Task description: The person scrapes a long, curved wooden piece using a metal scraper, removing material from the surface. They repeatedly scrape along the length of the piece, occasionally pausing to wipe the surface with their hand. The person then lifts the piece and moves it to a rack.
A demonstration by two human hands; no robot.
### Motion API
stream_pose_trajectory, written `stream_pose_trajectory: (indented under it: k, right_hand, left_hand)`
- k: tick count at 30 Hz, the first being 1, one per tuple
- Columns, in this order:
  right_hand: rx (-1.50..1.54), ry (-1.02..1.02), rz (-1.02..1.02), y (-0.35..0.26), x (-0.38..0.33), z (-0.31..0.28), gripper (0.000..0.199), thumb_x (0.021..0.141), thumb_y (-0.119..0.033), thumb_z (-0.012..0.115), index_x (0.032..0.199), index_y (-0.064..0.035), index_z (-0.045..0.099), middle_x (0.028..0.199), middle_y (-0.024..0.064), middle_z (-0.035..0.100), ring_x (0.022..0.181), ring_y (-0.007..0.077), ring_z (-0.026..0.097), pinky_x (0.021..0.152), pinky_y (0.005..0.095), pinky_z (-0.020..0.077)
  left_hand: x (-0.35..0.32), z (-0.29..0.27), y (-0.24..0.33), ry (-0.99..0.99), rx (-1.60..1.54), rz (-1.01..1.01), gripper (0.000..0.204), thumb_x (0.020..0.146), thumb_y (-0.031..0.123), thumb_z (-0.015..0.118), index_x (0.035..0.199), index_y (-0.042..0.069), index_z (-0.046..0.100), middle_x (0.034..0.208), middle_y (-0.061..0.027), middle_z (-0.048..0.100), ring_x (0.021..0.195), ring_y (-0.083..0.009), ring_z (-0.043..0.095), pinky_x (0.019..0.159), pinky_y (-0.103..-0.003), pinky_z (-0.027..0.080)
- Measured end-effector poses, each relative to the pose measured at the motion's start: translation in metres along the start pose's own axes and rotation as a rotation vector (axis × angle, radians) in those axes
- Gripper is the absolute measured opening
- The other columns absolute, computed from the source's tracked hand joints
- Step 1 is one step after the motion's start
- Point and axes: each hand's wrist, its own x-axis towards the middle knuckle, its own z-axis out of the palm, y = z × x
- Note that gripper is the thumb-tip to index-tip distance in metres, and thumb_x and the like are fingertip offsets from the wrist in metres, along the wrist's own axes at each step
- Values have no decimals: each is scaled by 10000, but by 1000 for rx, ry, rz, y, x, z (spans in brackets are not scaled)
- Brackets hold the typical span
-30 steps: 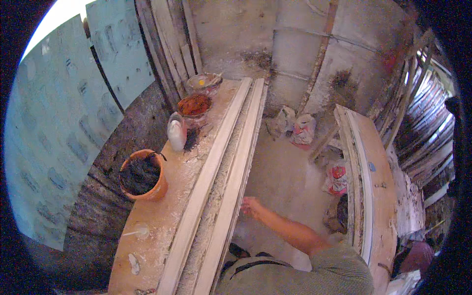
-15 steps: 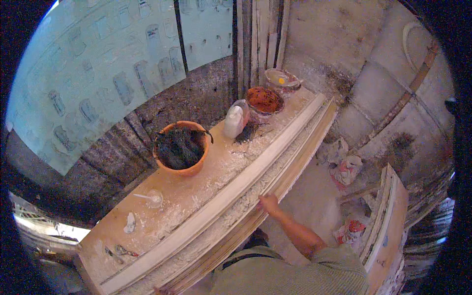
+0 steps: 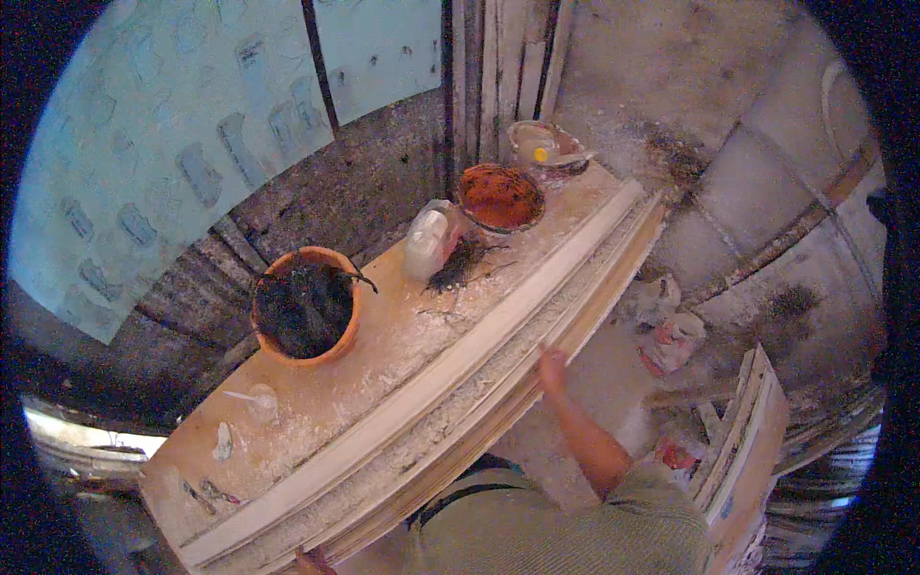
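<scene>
A long, pale wooden-looking moulding [image 3: 422, 383] runs diagonally across the bench, with a rough, crumbly whitish channel along its length. My right hand [image 3: 553, 372] is closed over its near edge, right of the middle, the fingers blurred. Farther down that same edge, at the bottom of the view, my left hand [image 3: 312, 562] shows only in part, its fingers curled on the wood. Behind the moulding, the wooden bench top [image 3: 326, 422] is smeared with white residue. An orange bucket [image 3: 353, 321] full of dark, fibrous material stands there.
Beyond the bucket are a whitish plastic bag [image 3: 428, 240], a reddish-brown bowl [image 3: 503, 196] and a pale basin [image 3: 546, 144]. Small tools [image 3: 209, 496] lie at the bench's left end. Crumpled bags [image 3: 676, 340] and a leaning board [image 3: 747, 450] are on the right.
The view has shifted, so the bench items appear farther left. My right hand has moved a little toward the far end along the moulding's edge. More of my left hand shows.
</scene>
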Motion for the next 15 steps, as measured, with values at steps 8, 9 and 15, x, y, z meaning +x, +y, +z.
stream_pose_trajectory:
  k: [8, 9, 15]
  right_hand:
    - [95, 195, 201, 61, 177, -26, 437, 882, -308, 663, 1008, 109, 629, 858, 240, 698, 652, 345, 697, 569, 438, 571]
    - [79, 173, 191, 59, 174, -30, 413, 880, -285, 663, 998, 110, 631, 839, 237, 697, 644, 342, 697, 567, 438, 571]
    - [126, 111, 117, 53, 142, -62, 311, 868, -169, 655, 975, 122, 635, 789, 231, 694, 610, 311, 699, 541, 432, 567]
  left_hand:
    - [-19, -10, 3, -30, -84, -112, 347, 941, 128, 609, 1157, -140, 559, 1073, -236, 636, 939, -347, 639, 843, -461, 572]
    - [-17, -12, 3, -28, -40, -108, 357, 942, 129, 605, 1171, -141, 554, 1069, -235, 637, 934, -348, 637, 839, -462, 573]
    - [-3, -43, 4, -62, -95, 15, 400, 931, 108, 587, 1229, -152, 526, 1126, -247, 613, 963, -361, 642, 865, -459, 584]
